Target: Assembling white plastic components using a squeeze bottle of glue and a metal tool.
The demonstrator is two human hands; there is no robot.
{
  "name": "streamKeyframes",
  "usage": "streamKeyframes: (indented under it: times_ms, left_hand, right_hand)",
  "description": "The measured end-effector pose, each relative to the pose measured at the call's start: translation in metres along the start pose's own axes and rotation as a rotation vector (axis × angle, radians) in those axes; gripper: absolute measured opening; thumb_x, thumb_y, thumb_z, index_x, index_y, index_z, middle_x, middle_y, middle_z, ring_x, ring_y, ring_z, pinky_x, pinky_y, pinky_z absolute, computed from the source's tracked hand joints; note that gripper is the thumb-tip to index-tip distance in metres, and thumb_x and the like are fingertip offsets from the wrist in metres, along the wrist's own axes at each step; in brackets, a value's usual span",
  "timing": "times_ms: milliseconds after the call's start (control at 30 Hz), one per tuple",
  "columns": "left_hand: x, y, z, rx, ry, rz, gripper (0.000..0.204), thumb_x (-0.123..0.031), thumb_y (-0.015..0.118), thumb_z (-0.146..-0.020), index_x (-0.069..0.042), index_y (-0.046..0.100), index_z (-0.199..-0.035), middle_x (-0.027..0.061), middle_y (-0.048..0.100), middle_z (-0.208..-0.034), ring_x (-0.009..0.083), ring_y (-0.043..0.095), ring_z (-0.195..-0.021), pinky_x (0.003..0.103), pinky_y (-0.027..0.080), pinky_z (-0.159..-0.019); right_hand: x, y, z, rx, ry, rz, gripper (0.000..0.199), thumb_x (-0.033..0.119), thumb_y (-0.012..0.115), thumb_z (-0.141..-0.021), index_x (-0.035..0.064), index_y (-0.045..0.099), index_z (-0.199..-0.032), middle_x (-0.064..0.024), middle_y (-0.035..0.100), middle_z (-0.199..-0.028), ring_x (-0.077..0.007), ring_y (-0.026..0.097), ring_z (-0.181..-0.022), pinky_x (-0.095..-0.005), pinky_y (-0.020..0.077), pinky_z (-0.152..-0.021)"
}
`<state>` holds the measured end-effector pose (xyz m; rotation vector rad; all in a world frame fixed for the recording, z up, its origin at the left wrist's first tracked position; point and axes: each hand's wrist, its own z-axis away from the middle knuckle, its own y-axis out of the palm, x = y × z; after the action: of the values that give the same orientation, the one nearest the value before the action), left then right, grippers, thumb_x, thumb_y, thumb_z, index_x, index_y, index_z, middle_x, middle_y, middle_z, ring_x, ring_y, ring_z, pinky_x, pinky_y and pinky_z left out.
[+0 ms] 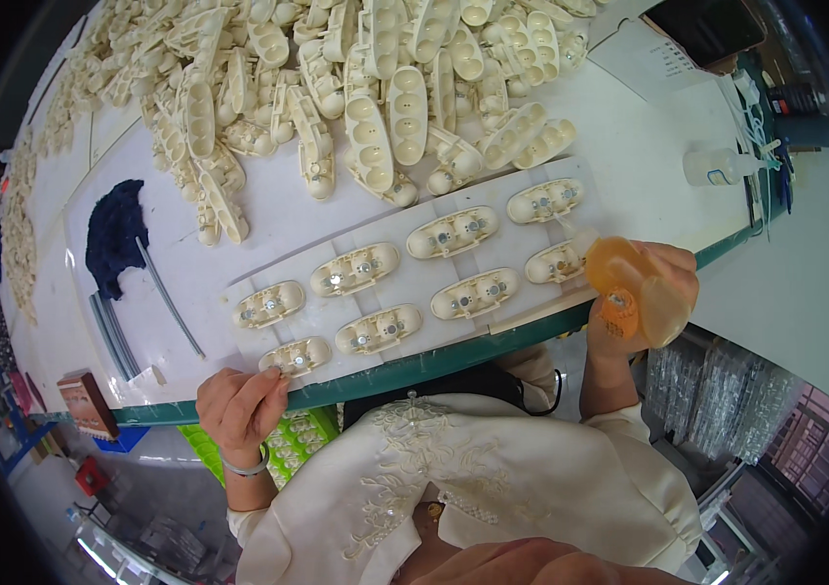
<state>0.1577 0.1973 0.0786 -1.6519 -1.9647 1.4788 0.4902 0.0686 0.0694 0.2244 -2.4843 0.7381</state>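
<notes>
A white board (332, 292) bears two rows of oval cream plastic shells (453, 232) with round silvery spots inside. My right hand (663, 283) is wrapped round an amber squeeze bottle (629, 288) at the board's right end. The bottle's pale nozzle tilts toward the rightmost shell of the near row (556, 261). At the near left corner my left hand (239, 405) is closed, thumb and forefinger together beside the end of the leftmost near shell (295, 357). Whether those fingertips hold the shell, the board's edge or something small is hidden.
A large heap of cream plastic shells (405, 112) covers the far side of the table. To the left lie a dark blue cloth (116, 234) and grey rods (114, 336). A clear bottle (712, 167) is at right; a green tray (302, 439) sits below the table's edge.
</notes>
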Motion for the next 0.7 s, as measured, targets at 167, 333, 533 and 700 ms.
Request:
streamKeyframes:
  times_ms: [167,333,533,700]
  left_hand:
    - [0.0010,0.0003,0.0005,0.000,-0.001,-0.004,0.018,-0.007,0.075,-0.069,-0.004,0.064,-0.083,0.0030,0.055,-0.056,0.0159,0.048,-0.044,0.025,0.036,-0.041]
    - [-0.0003,-0.0003,0.0009,0.003,-0.008,-0.021,0.017,-0.007,0.074,-0.069,-0.004,0.063,-0.082,0.0033,0.056,-0.057,0.0162,0.049,-0.044,0.025,0.037,-0.041]
    - [-0.0016,-0.0009,-0.0008,0.008,-0.007,-0.025,0.016,-0.007,0.074,-0.070,-0.004,0.063,-0.082,0.0036,0.056,-0.057,0.0163,0.049,-0.044,0.025,0.037,-0.041]
    - [-0.0008,0.0000,0.0000,0.006,0.000,-0.025,0.016,-0.007,0.073,-0.071,-0.004,0.063,-0.082,0.0040,0.056,-0.057,0.0164,0.048,-0.043,0.025,0.036,-0.040]
  right_hand:
    - [0.0031,0.0053,-0.0009,-0.001,0.022,-0.045,0.026,0.021,0.062,-0.083,-0.0013,0.051,-0.091,-0.0122,0.054,-0.086,-0.0195,0.056,-0.075,-0.0263,0.0463,-0.064]
    - [0.0042,0.0027,-0.0028,0.069,0.040,-0.026,0.026,0.019,0.064,-0.082,-0.0003,0.051,-0.093,-0.0113,0.054,-0.085,-0.0194,0.056,-0.075,-0.0270,0.0466,-0.064]
    - [-0.0030,-0.0016,0.0014,-0.008,-0.029,0.042,0.022,0.017,0.063,-0.082,-0.0003,0.052,-0.091,-0.0104,0.054,-0.086,-0.0191,0.055,-0.077,-0.0263,0.0460,-0.064]
    - [-0.0013,0.0031,0.0007,-0.037,0.040,-0.016,0.023,0.018,0.063,-0.082,-0.0007,0.053,-0.091,-0.0096,0.054,-0.085,-0.0191,0.055,-0.077,-0.0262,0.0456,-0.066]
